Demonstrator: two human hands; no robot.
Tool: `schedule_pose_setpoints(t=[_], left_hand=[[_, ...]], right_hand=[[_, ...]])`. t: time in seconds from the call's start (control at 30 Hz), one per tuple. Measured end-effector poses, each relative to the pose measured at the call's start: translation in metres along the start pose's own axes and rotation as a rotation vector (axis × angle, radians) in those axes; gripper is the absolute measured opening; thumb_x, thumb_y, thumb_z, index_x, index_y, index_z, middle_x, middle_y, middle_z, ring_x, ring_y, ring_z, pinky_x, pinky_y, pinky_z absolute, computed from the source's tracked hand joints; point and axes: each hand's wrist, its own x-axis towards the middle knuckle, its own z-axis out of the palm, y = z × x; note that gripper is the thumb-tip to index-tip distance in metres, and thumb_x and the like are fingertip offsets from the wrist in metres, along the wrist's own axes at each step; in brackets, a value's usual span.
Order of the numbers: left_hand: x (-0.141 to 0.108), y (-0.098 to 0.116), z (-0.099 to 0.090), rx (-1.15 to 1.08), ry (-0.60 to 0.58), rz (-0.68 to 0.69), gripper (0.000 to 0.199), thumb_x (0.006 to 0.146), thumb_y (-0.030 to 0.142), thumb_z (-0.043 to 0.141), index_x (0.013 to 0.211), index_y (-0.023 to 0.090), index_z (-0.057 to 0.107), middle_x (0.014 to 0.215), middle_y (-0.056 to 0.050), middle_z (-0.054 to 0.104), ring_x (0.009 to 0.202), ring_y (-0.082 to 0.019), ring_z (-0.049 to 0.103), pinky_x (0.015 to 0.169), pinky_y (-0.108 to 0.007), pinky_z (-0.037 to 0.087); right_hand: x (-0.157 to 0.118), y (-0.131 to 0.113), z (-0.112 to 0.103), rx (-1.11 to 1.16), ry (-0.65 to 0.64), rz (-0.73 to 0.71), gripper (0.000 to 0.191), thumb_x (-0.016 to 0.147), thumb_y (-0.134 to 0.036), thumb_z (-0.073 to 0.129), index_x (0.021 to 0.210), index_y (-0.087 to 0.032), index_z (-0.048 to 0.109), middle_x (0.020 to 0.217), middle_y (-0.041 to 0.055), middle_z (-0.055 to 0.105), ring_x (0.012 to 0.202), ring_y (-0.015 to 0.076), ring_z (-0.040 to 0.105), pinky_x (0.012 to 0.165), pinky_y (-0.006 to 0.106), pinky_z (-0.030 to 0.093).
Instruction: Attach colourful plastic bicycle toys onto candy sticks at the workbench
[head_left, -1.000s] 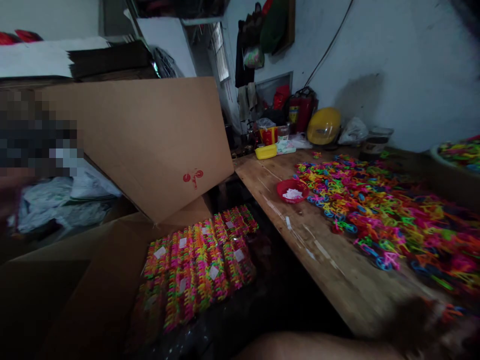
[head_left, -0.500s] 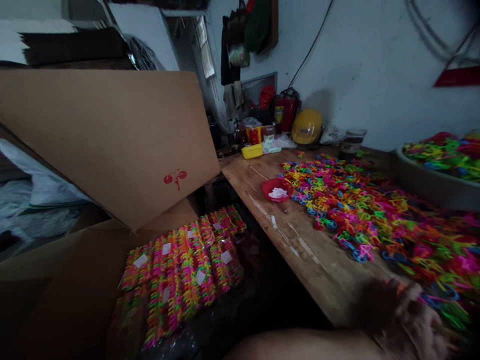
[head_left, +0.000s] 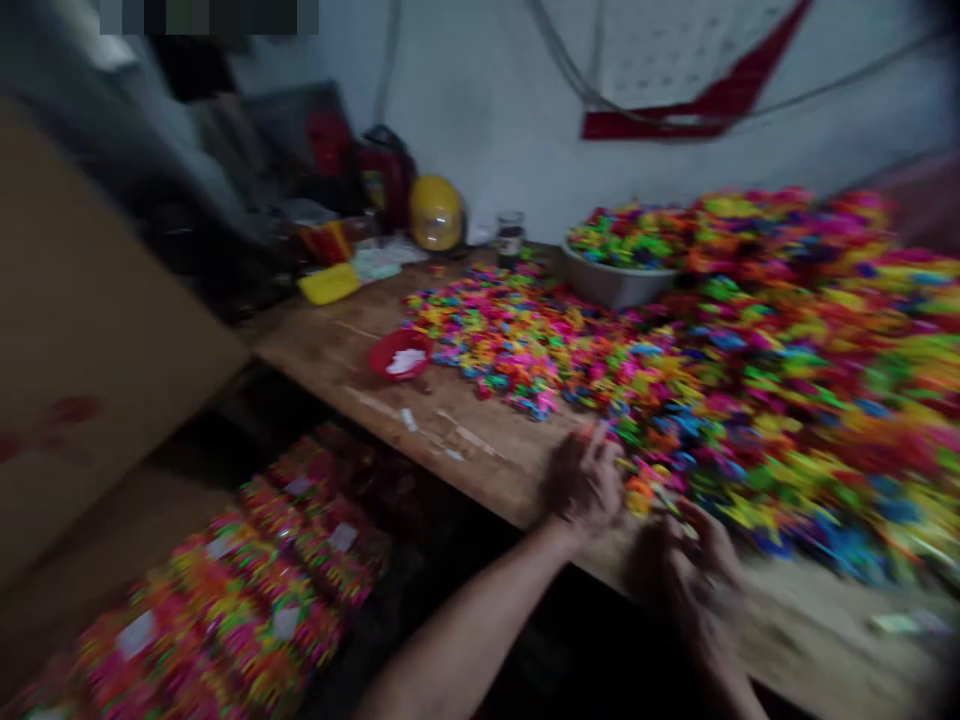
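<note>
The view is motion-blurred. A big heap of small bright plastic pieces [head_left: 750, 350] in pink, yellow, green, orange and blue covers the wooden table [head_left: 465, 440]. My left hand [head_left: 585, 485] rests at the table's near edge, its fingers touching the rim of the heap. My right hand [head_left: 694, 570] is just right of it and nearer to me, fingers curled towards the same few pieces [head_left: 646, 495]. The blur hides whether either hand holds a piece.
A grey basin [head_left: 607, 285] heaped with pieces stands at the back. A small red bowl [head_left: 399, 355] with white slips sits on the table's left. A yellow helmet [head_left: 435, 212] and yellow tray [head_left: 328, 285] lie further back. Left of the table, a cardboard box [head_left: 90, 350] holds packed colourful bundles [head_left: 247, 580].
The view has swung right from the box to the table. Both hands have come up from the bottom right corner to the edge of the heap.
</note>
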Motion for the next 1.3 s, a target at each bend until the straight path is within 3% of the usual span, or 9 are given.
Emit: schedule_pose_setpoints(t=[0.17,0.27,0.37,0.47,0.67,0.83,1.03,1.2,1.3], left_hand=[[0.012,-0.003,0.001,-0.319,0.080,-0.088,0.015,0.083,0.012,0.046,0.093,0.017,0.055,0.124,-0.010,0.050,0.121,-0.021,0.041,0.105,-0.038,0.030],[0.014,0.000,-0.004,-0.407,0.100,-0.142,0.013,0.087,0.020,0.048,0.097,0.018,0.054,0.117,-0.010,0.054,0.117,-0.018,0.046,0.103,-0.033,0.032],[0.013,0.002,-0.008,-0.497,0.151,-0.229,0.019,0.089,0.027,0.047,0.105,0.019,0.054,0.117,-0.008,0.055,0.112,-0.017,0.050,0.099,-0.029,0.036],[0.015,-0.001,-0.008,-0.595,0.186,-0.332,0.023,0.088,0.032,0.051,0.106,0.019,0.056,0.120,-0.007,0.055,0.112,-0.017,0.050,0.098,-0.028,0.036],[0.029,-0.012,-0.021,-0.895,0.179,-0.568,0.035,0.078,0.037,0.062,0.107,0.017,0.059,0.114,-0.008,0.059,0.108,-0.018,0.054,0.091,-0.029,0.043],[0.034,-0.011,-0.045,-1.138,0.103,-0.731,0.039,0.074,0.034,0.066,0.107,0.016,0.057,0.115,-0.008,0.057,0.097,-0.017,0.059,0.077,-0.027,0.051],[0.008,0.010,-0.063,-1.286,-0.142,-0.859,0.034,0.074,0.020,0.067,0.106,0.015,0.056,0.106,-0.008,0.060,0.089,-0.018,0.062,0.076,-0.032,0.054],[-0.024,0.042,-0.074,-1.152,-0.471,-0.794,0.039,0.079,0.024,0.064,0.116,0.015,0.053,0.104,-0.009,0.062,0.084,-0.017,0.062,0.068,-0.028,0.056],[-0.031,0.053,-0.078,-0.969,-0.509,-0.739,0.047,0.076,0.028,0.068,0.118,0.014,0.050,0.092,-0.009,0.064,0.073,-0.017,0.062,0.059,-0.027,0.056]], right_hand=[[0.009,0.004,0.004,0.005,0.022,-0.128,0.025,0.086,-0.036,0.048,0.091,-0.015,0.062,0.078,0.0053,0.061,0.066,0.0160,0.054,0.060,0.026,0.042],[0.007,0.003,0.006,-0.053,-0.030,-0.222,0.021,0.087,-0.029,0.046,0.092,-0.017,0.062,0.079,0.0040,0.061,0.064,0.0149,0.054,0.060,0.025,0.042],[0.002,-0.002,0.010,-0.317,-0.132,-0.356,0.023,0.085,-0.021,0.043,0.099,-0.020,0.062,0.090,0.0051,0.062,0.068,0.0168,0.057,0.055,0.025,0.039],[0.001,-0.008,0.014,-0.517,-0.109,-0.352,0.031,0.085,-0.017,0.042,0.109,-0.023,0.059,0.099,0.0060,0.060,0.067,0.0177,0.057,0.049,0.026,0.036],[0.007,-0.002,0.010,-0.216,-0.095,-0.332,0.042,0.084,-0.015,0.037,0.123,-0.018,0.051,0.114,0.0096,0.056,0.091,0.0203,0.058,0.075,0.031,0.048],[0.010,0.002,0.004,0.023,-0.072,-0.192,0.026,0.086,-0.029,0.044,0.102,-0.016,0.060,0.092,0.0077,0.062,0.076,0.0184,0.058,0.072,0.031,0.047],[0.009,-0.033,-0.014,0.270,-0.202,-0.009,0.035,0.089,-0.040,0.049,0.115,-0.018,0.053,0.094,0.0049,0.059,0.081,0.0162,0.054,0.073,0.026,0.043],[-0.001,-0.048,-0.029,0.322,-0.389,0.047,0.034,0.087,-0.043,0.053,0.109,-0.017,0.058,0.093,0.0049,0.059,0.082,0.0169,0.053,0.072,0.026,0.041],[-0.005,-0.047,-0.036,0.426,-0.588,0.073,0.027,0.086,-0.040,0.057,0.098,-0.017,0.063,0.083,0.0026,0.058,0.074,0.0139,0.050,0.066,0.023,0.039]])
